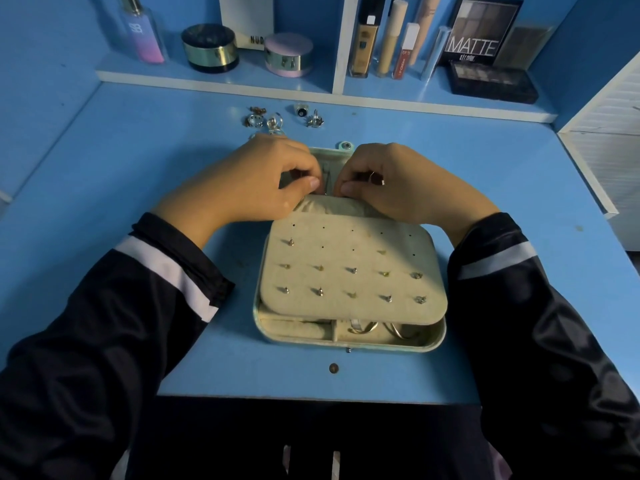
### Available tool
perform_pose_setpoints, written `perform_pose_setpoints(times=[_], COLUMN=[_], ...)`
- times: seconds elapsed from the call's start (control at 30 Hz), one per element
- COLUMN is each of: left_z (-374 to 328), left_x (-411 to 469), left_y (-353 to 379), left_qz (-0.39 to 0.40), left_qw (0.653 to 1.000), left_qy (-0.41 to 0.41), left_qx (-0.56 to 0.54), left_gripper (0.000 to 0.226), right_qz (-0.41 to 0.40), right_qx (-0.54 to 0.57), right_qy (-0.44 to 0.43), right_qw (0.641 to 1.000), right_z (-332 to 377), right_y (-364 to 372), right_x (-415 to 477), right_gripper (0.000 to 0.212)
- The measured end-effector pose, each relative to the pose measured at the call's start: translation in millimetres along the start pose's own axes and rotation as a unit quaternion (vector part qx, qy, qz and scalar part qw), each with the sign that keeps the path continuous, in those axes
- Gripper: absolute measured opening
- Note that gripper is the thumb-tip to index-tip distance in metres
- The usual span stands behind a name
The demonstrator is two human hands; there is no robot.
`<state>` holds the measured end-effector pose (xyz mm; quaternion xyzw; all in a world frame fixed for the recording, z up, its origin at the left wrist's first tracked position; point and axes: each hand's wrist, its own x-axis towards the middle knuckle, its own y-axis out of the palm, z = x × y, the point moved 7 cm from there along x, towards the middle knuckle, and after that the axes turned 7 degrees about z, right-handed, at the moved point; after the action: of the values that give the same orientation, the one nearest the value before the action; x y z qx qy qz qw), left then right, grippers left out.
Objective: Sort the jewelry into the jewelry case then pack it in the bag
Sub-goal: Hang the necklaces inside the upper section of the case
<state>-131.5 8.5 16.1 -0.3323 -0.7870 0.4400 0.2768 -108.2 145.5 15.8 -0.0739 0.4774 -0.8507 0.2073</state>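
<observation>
Both hands meet over the far half of the open jewelry case (346, 345), just behind the earring panel (346, 244). The left hand (263, 178) pinches thumb to forefinger on a small metal piece (295, 174), too hidden to name. The right hand (398, 185) curls its fingers round a thin hoop (373, 175). Such fine pinches look easy to lose: a slip could drop either piece into the case's soft folds or send it rolling across the desk (138, 168). Both wrists hang over the panel, so a sleeve could likely knock a stud earring (353, 270) loose. The loose rings (277, 122) lie just behind the left hand, where a backward sweep might scatter them. No bag is in view.
</observation>
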Motion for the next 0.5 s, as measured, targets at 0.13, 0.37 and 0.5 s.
perform_pose_setpoints(times=[0.13, 0.37, 0.5], left_z=[1.3, 2.6, 3.4], left_x=[-0.2, -2.0, -1.5], left_y=[-1.9, -5.4, -3.7], left_qz=[-0.010, -0.012, -0.009], left_qw=[1.000, 1.000, 1.000], left_qy=[-0.005, -0.009, -0.010], left_qx=[-0.007, 0.013, -0.003], left_gripper=[0.013, 0.016, 0.015], right_qz=[-0.019, -0.029, -0.010], right_qx=[0.013, 0.008, 0.002], right_qy=[-0.005, -0.017, -0.019], right_qw=[1.000, 0.999, 1.000], right_z=[1.7, 4.2, 7.2], right_y=[-3.0, 1.3, 4.6], right_x=[0.1, 4.2, 4.1], right_gripper=[0.012, 0.011, 0.011])
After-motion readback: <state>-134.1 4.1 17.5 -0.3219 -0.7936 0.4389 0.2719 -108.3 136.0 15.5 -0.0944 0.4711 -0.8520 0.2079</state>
